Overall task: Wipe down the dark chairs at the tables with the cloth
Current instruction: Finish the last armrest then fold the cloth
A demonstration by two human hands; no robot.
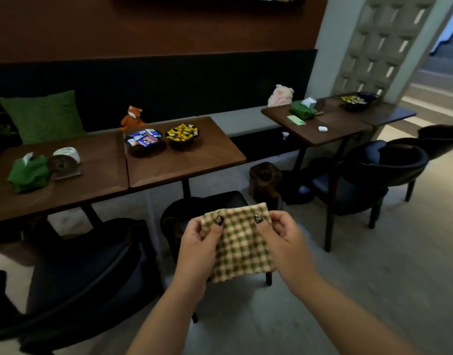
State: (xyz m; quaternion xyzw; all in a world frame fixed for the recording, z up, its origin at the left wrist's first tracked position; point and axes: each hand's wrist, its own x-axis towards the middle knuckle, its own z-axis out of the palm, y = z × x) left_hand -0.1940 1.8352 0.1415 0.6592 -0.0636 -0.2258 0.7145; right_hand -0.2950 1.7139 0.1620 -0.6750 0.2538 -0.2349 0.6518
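Checked waffle-weave cloth between left hand and right hand

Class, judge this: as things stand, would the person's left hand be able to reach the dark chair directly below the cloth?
Probably yes. The dark chair sits just beneath the left hand with nothing between them, but that hand and the right hand both pinch the cloth.
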